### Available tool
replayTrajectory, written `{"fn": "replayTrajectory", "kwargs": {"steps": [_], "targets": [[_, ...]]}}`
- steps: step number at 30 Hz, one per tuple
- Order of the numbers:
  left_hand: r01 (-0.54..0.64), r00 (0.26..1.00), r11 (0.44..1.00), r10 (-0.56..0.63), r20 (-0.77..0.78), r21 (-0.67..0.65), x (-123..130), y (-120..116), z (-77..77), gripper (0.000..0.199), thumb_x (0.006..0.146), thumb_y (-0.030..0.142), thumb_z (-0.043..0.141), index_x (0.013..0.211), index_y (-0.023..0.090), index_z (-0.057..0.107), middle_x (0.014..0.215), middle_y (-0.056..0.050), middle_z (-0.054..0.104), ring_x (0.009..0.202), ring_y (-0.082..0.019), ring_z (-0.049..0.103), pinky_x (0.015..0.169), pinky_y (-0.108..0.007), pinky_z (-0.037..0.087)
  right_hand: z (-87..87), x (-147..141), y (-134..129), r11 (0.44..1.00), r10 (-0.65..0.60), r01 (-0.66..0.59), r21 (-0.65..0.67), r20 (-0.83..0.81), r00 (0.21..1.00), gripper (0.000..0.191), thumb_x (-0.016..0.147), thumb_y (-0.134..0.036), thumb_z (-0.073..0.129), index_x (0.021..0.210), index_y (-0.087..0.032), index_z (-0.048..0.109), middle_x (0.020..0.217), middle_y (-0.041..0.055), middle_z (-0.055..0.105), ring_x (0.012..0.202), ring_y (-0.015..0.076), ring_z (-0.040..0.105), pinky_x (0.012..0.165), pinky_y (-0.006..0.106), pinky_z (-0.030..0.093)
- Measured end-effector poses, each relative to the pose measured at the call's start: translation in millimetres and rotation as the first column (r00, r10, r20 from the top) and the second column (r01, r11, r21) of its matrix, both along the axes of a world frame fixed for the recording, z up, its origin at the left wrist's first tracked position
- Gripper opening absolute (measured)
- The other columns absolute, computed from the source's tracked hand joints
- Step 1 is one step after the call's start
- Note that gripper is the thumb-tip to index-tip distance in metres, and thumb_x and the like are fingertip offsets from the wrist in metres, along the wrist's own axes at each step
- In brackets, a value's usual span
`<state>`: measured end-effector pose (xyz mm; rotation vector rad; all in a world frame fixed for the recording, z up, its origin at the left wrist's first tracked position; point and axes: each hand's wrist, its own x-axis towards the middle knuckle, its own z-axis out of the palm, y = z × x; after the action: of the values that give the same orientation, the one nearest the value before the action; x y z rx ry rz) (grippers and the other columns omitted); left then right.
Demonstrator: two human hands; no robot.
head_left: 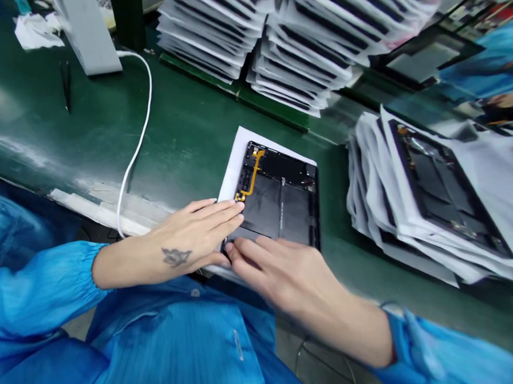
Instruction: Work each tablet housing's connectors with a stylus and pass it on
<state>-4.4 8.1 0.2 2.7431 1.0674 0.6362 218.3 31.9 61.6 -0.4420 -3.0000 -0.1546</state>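
A black device panel with an orange flex cable along its left side lies on a white sheet on the green table. My left hand rests flat at the panel's left edge, its fingers stretched out side by side and its fingertips near the cable's lower end. Over the panel's near left corner is my right hand, fingers bent, with thumb and forefinger together at the edge. Whatever lies between those fingertips is too small and hidden to make out.
Stacks of panels between white sheets stand along the back. Another stack with an open panel is at the right. A white cable, a grey stand and black tweezers are at the left. A co-worker's blue sleeve shows far right.
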Motion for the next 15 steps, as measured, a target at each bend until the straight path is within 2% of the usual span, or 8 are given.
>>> {"fn": "replayTrajectory", "kwargs": {"steps": [3, 7, 10, 13, 15], "targets": [[0.014, 0.999, 1.0, -0.014, 0.029, -0.001, -1.4, -0.1, 2.7, 0.052, 0.107, 0.042, 0.039, 0.146, 0.007, 0.043, 0.156, -0.018, 0.044, 0.148, -0.024, 0.039, 0.123, -0.041, 0.032, 1.6, 1.8, 4.5, 0.998, 0.053, -0.052, -0.035, 0.02, 0.998, 0.034, 0.108, -0.02, 0.034, 0.097, -0.016, 0.066, 0.083, 0.002, 0.067, 0.066, 0.0138, 0.055, 0.053, 0.03, 0.037], [0.022, 0.999, 1.0, -0.021, 0.038, -0.013, -2.4, -1.1, 1.8, 0.054, 0.107, 0.042, 0.041, 0.149, 0.01, 0.04, 0.156, -0.018, 0.043, 0.149, -0.024, 0.037, 0.123, -0.043, 0.031, -4.7, 2.0, -8.3, 0.994, -0.007, 0.004, 0.108, 0.025, 1.0, 0.027, 0.104, -0.013, 0.039, 0.1, -0.014, 0.066, 0.082, 0.0041, 0.066, 0.065, 0.0147, 0.054, 0.053, 0.031, 0.038], [0.025, 0.998, 1.0, -0.025, 0.052, 0.004, -2.2, 0.5, -3.3, 0.054, 0.107, 0.042, 0.041, 0.148, 0.008, 0.041, 0.157, -0.018, 0.043, 0.15, -0.024, 0.036, 0.124, -0.043, 0.029, -7.9, -2.9, -14.5, 0.989, -0.015, 0.014, 0.145, 0.007, 1.0, 0.022, 0.101, -0.012, 0.045, 0.096, -0.013, 0.066, 0.081, 0.0045, 0.066, 0.065, 0.0159, 0.054, 0.05, 0.033, 0.034], [0.033, 0.999, 0.999, -0.033, 0.035, 0.001, -2.7, 3.0, -8.8, 0.056, 0.107, 0.043, 0.041, 0.149, 0.007, 0.041, 0.158, -0.017, 0.041, 0.151, -0.024, 0.033, 0.125, -0.042, 0.028, -5.8, -5.7, -9.3, 0.994, -0.01, 0.008, 0.112, 0.019, 1.0, 0.02, 0.1, -0.016, 0.05, 0.087, -0.017, 0.065, 0.079, 0.0036, 0.065, 0.065, 0.0164, 0.055, 0.049, 0.032, 0.032], [0.017, 1.0, 1.0, -0.017, 0.022, -0.001, -4.1, 2.1, -10.2, 0.058, 0.106, 0.045, 0.042, 0.151, 0.009, 0.038, 0.159, -0.016, 0.039, 0.151, -0.024, 0.032, 0.124, -0.043, 0.03, -2.8, -1.0, -4.7, 0.999, -0.035, 0.035, 0.011, 0.012, 0.999, 0.021, 0.101, -0.017, 0.048, 0.091, -0.019, 0.066, 0.084, 0.0033, 0.068, 0.068, 0.0153, 0.058, 0.052, 0.03, 0.037]]}}
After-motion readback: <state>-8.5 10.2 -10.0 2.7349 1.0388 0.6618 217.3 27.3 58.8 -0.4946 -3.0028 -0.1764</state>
